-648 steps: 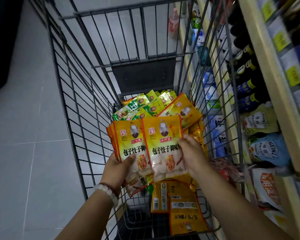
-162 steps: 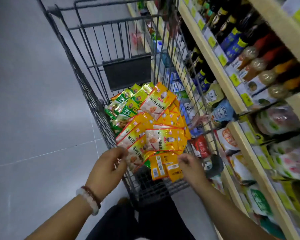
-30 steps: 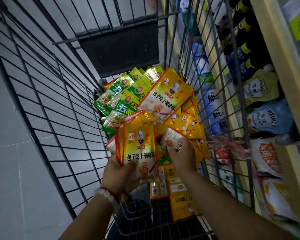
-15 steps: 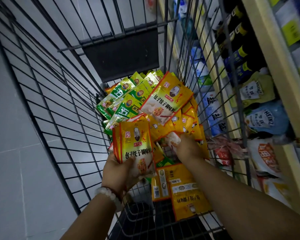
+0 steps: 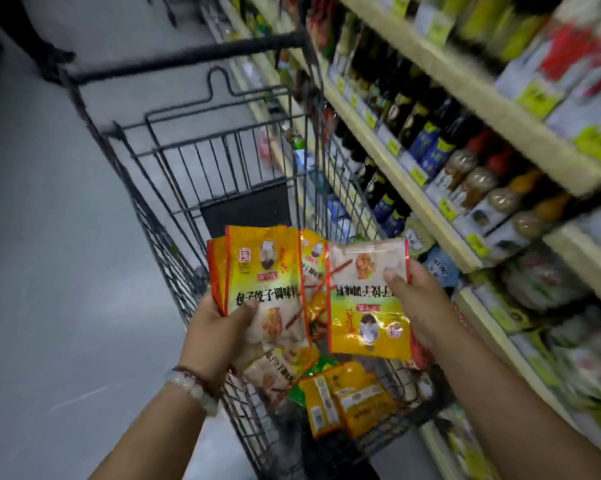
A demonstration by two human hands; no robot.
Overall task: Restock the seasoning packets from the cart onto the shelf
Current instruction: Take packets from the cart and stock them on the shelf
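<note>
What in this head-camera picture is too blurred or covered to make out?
- Right-hand shelf goods: motion blur smears the labels.
- Packets left in the black wire cart: covered by the yellow packet stack in the left hand and the upside-down packet in the right hand.

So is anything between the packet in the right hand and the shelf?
Nothing visible. The right hand holds the upside-down yellow seasoning packet above the black wire cart's rim, with open air toward the beige wooden shelf. The shelf's own stock looks crowded, though blurred.
</note>
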